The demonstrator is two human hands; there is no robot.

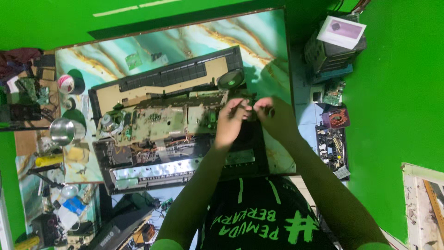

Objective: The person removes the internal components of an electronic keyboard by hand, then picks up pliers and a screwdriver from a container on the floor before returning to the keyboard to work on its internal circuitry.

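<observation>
An opened electronic keyboard (171, 125) lies across a teal marbled table (263, 37), its green circuit boards (157, 120) and wiring exposed. A round black speaker (231, 78) sits at the upper right of its casing. My left hand (232, 116) and my right hand (274, 112) meet over the keyboard's right end, fingertips bunched close together. Whatever lies between the fingers is too small and dark to make out. Both forearms reach up from my black shirt with green print (259, 217).
Left of the keyboard are a metal bowl (62, 131), a roll of tape (65, 83) and cluttered tools and boards. On the right, a stack of devices (335, 48) and a tray of small parts (333, 148) sit on the floor. Green walls surround the area.
</observation>
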